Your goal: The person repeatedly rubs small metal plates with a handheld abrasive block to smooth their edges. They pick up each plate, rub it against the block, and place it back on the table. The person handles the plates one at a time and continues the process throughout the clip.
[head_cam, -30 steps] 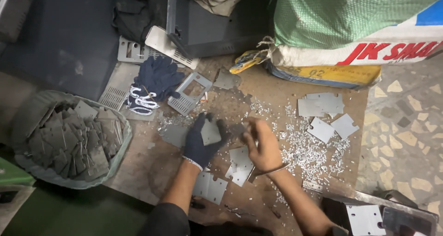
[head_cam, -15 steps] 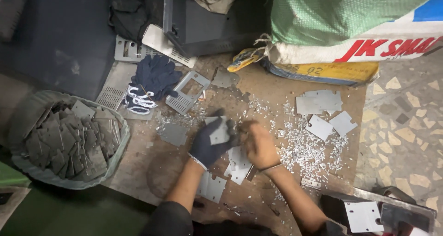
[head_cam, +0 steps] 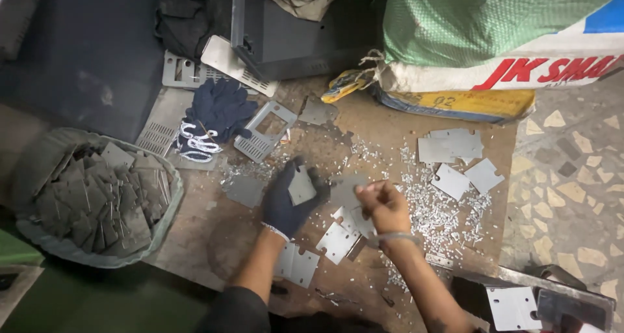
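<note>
Small grey metal plate lies in the palm of the gloved left hand, above the middle of the brown board that covers the floor; the fingers curl up around its edges and grip it. Half a second ago the same plate stood higher between the two hands, close to the bare one; now it sits flat in the glove and the hands have drawn a little apart.

At the board's left edge sits a round woven basket heaped with similar grey plates. Behind it, near the far left corner, lie perforated metal panels and a pair of dark knitted gloves, unmoved over the last second. Under the left wrist two pale plates rest near the front edge.

The bare right hand hovers just beside the left, its fingers pinched together, though on what I cannot tell: anything held is too small to see. Below it lie more pale plates. Further right, silvery scrap chips are scattered, and a cluster of notched plates lies near the right edge, below a printed sack.
</note>
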